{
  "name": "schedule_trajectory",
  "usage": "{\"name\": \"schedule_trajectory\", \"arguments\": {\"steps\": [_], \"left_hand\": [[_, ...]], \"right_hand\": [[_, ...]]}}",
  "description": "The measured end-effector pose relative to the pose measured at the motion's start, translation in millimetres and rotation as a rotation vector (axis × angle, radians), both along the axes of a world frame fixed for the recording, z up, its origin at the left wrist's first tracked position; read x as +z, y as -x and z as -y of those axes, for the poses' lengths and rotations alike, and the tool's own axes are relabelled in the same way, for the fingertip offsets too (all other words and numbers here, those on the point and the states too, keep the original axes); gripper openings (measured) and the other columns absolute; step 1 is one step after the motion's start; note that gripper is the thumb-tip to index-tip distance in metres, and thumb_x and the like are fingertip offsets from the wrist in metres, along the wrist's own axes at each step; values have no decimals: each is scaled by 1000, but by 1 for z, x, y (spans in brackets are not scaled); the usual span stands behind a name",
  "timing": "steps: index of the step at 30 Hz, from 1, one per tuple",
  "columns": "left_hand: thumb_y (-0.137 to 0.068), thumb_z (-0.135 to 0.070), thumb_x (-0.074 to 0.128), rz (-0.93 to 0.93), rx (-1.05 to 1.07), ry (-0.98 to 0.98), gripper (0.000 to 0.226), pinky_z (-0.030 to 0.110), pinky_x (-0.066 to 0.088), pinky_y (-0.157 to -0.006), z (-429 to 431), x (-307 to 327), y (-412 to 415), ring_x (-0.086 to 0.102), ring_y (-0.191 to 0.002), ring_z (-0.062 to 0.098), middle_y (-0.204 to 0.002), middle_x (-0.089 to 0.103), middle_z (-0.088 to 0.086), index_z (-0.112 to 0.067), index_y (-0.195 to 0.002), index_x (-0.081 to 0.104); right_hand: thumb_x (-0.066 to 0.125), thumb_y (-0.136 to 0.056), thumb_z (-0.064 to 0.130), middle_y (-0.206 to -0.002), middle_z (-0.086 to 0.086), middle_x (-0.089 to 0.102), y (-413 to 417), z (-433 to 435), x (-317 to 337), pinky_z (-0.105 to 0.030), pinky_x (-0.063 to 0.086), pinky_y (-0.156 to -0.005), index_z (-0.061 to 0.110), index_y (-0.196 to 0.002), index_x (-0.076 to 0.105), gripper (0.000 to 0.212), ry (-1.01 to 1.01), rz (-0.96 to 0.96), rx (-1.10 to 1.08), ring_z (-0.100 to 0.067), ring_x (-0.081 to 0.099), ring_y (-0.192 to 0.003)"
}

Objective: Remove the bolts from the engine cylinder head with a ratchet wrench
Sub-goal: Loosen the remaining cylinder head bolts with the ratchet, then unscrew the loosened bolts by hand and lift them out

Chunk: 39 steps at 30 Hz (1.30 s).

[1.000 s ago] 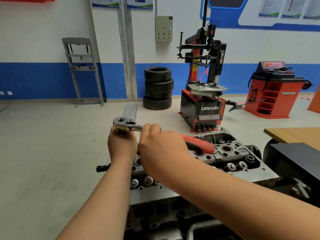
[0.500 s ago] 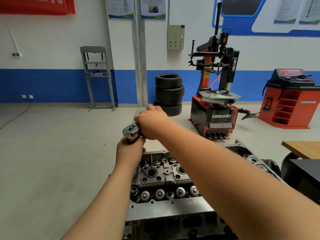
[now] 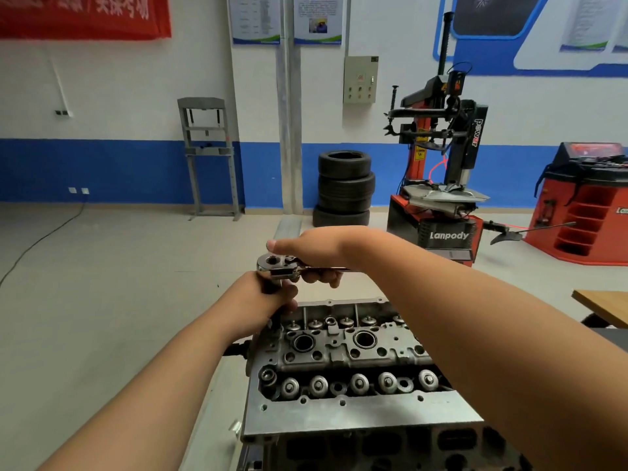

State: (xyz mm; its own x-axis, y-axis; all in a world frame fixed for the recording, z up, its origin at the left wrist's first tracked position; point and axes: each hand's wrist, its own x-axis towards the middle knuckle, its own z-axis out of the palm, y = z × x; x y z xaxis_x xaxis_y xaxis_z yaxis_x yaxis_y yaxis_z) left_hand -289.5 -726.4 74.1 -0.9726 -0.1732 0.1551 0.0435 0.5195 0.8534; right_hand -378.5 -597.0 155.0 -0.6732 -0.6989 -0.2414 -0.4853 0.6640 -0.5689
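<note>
**Wrench**: held above the far-left corner of the cylinder head. The long axis is near level and runs left-right across the view. The chrome drive end points left. The handle runs right and is mostly hidden inside the right hand.

**Extension**: a dark shaft, upright, dropping from the drive end to the cylinder head's far-left corner. Its lower tip and whatever it sits on are hidden.

**Right hand**: fingers curled round the wrench handle just behind the drive end. The thumb is straight and lies along the top, pointing left. The forearm crosses over the cylinder head's right part.

**Left hand**: fingers wrapped tight round the extension, directly under the drive end.

**Cylinder head**: long axis left-right, top face up. 2 plug wells show in the middle row and 5 round caps in the near row. The left, near and far edges are visible; the right end is covered by the arm.

**Room**:
- Bare floor lies left of the cylinder head and beyond its far edge.
- 4 stacked tyres and a tyre changer stand well behind.
- A grey frame stands at the wall.
- A table corner shows at the right, apart from the cylinder head.
</note>
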Motion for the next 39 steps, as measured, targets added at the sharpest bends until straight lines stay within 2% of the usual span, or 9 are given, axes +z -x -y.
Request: {"name": "schedule_trajectory", "arguments": {"steps": [9, 13, 16, 20, 24, 26, 28, 31, 39], "left_hand": [[-86, -28, 65, 85, -95, 40, 5, 36, 54, -88, 18, 5, 1, 70, -86, 12, -88, 75, -6, -26, -87, 70], [-91, -14, 62, 169, -209, 9, 15, 35, 51, -97, 31, 12, -5, 68, -97, 5, -98, 74, -11, -26, -99, 66], [-88, -22, 69, 95, -146, 105, 1, 37, 57, -85, 29, 12, -2, 70, -86, 12, -87, 74, -4, -23, -88, 70], [-73, -49, 78, -70, 105, 312, 37, 30, 44, -53, 19, 8, 2, 56, -56, 9, -58, 60, -5, -21, -62, 56], [-76, -51, 73, -8, 92, 282, 28, 26, 45, -64, 23, 2, -4, 61, -72, 4, -77, 65, -11, -27, -81, 58], [-85, -30, 70, 69, -68, 102, 16, 26, 50, -87, 27, -1, -10, 66, -91, -1, -95, 72, -14, -31, -97, 61], [-91, -13, 63, 83, -162, 1, 21, 20, 47, -94, 29, -5, -14, 64, -99, -6, -104, 72, -18, -32, -101, 63], [-90, -17, 67, -55, -69, 52, 15, 13, 45, -81, 25, -14, -10, 65, -91, -8, -97, 71, -23, -32, -93, 66], [-74, -24, 81, -375, 227, 1, 26, 6, 41, -58, 9, -50, -1, 58, -63, -3, -73, 66, -17, -32, -71, 56]], "right_hand": [[52, -72, 75, -54, 2, 47, 31, 3, 26, -27, 40, -48, 22, -62, 68, 56, 76, 96, 78, -13, 40, -48], [50, -73, 75, -53, 3, 53, 42, -21, 13, -27, 46, -49, 14, -74, 65, 63, -59, -26, -23, -14, 47, -45], [49, -80, 70, -53, 1, 53, 45, -45, -18, -26, 47, -48, 12, -76, 64, 60, -138, 16, -93, -16, 47, -43], [51, -77, 72, -56, -2, 52, 46, -72, -47, -27, 46, -50, 12, -79, 62, 62, -69, 172, -248, -20, 48, -47], [51, -76, 72, -51, 0, 54, 39, -75, -53, -25, 46, -49, 10, -82, 63, 63, -84, 149, -214, -18, 50, -44], [49, -80, 69, -46, 3, 56, 30, -75, -49, -21, 44, -44, 7, -86, 64, 64, -172, 65, -155, -15, 52, -40], [48, -84, 66, -47, 5, 58, 18, -77, -45, -19, 43, -42, 8, -89, 65, 60, -251, -35, -97, -13, 53, -39], [50, -87, 58, -60, -1, 65, -2, -80, -39, -23, 47, -50, 13, -87, 64, 47, -331, -126, -30, -16, 60, -48], [55, -86, 52, -91, -2, 59, -59, -81, -52, -30, 29, -54, 23, -98, 47, 32, -385, -768, 60, -24, 54, -73]]}}
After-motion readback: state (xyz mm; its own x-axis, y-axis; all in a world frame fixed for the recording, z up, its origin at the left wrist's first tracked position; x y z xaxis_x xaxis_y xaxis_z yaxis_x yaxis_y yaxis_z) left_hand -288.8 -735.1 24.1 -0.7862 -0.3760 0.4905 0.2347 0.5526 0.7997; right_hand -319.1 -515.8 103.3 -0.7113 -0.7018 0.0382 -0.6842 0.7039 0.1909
